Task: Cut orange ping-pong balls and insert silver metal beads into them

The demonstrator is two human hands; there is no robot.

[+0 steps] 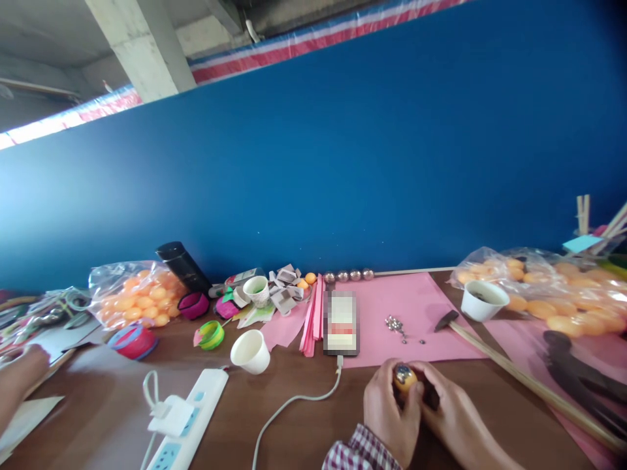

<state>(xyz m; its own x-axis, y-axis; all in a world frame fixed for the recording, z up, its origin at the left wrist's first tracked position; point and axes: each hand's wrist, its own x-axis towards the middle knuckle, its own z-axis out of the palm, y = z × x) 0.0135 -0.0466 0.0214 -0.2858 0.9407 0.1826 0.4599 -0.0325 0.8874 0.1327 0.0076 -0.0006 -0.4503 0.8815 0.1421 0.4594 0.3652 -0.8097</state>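
Low in the head view, my left hand (392, 408) is closed around an orange ball (404, 378) with shiny silver studs on its top. My right hand (450, 408) meets it from the right, thumb and fingers curled against the same ball. Much of the ball is hidden by my fingers. Just beyond my hands, a small pile of silver studs (393, 323) lies on a pink sheet (377, 352), with a few loose ones beside it. Several silver balls (343, 276) stand in a row at the sheet's back edge.
A hammer (509, 362) lies on the right near a white cup (484, 301) and bagged orange balls (578, 307). A cabled phone (341, 323), another paper cup (250, 351) and a power strip (189, 424) are leftward. Another person's hand (24, 369) is far left.
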